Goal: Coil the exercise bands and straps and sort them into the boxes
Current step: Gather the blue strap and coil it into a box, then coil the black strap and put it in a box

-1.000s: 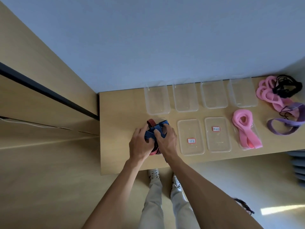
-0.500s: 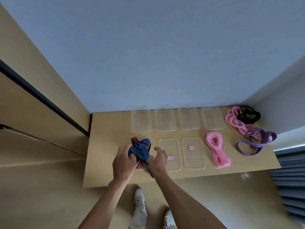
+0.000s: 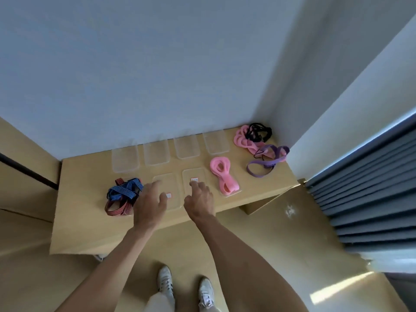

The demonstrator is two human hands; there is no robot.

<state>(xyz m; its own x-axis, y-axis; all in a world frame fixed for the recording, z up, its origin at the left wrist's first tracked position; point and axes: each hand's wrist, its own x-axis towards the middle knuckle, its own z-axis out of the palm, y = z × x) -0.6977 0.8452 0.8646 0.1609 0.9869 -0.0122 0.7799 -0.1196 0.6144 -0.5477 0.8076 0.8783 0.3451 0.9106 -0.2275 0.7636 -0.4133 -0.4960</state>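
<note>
reaching on for the next band to coil

the blue and red striped woven straps point(image 3: 122, 197) are lying in a loose bundle on the pale wooden table point(image 3: 78, 221), just to the left of the left hand point(image 3: 150, 203), which is hovering with its fingers spread and holding nothing. the bundle seems to be sitting on or in a clear tray, but its edges are too faint to tell. the right hand point(image 3: 199, 199) is also empty, fingers loosely extended over the clear flat plastic tray with a small red label point(image 3: 194, 183). right of that hand the coiled pink rubber band point(image 3: 221, 174) is resting on another clear piece. further right and back, the purple loop band point(image 3: 265, 164), the pink chain-like band point(image 3: 244, 140) and the black thin cord point(image 3: 258, 131) are lying tangled together, uncoiled.

the step looks like moving on to that far pile. doing it well probably means taking one band only, easing it free of the black cord before lifting, coiling it flat, and checking the labels. the four clear empty plastic boxes point(image 3: 155, 154) are waiting beyond both hands.
</note>
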